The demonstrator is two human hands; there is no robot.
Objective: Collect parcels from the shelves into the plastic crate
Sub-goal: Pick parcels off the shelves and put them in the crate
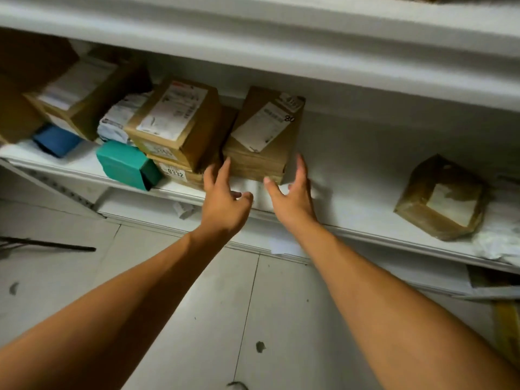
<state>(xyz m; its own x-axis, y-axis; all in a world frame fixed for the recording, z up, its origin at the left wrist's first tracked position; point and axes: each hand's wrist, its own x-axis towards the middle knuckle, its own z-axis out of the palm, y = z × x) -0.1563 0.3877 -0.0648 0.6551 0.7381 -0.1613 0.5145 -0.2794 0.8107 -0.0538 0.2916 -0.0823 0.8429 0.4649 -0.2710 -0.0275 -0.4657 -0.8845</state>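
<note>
A brown cardboard parcel (pixel 264 136) with a white label marked 80 lies on the white shelf (pixel 351 175). My left hand (pixel 222 198) is at its lower left corner with fingers spread. My right hand (pixel 292 192) is at its lower right corner, fingers apart, fingertips by the parcel's side. Neither hand has closed on it. The plastic crate is not in view.
Left of that parcel stand two stacked brown boxes (pixel 177 128), a teal box (pixel 126 164), a blue box (pixel 56 140) and more cartons (pixel 78 94). A tape-wrapped parcel (pixel 441 198) sits at the right. Another shelf (pixel 281 43) hangs above. Tiled floor below.
</note>
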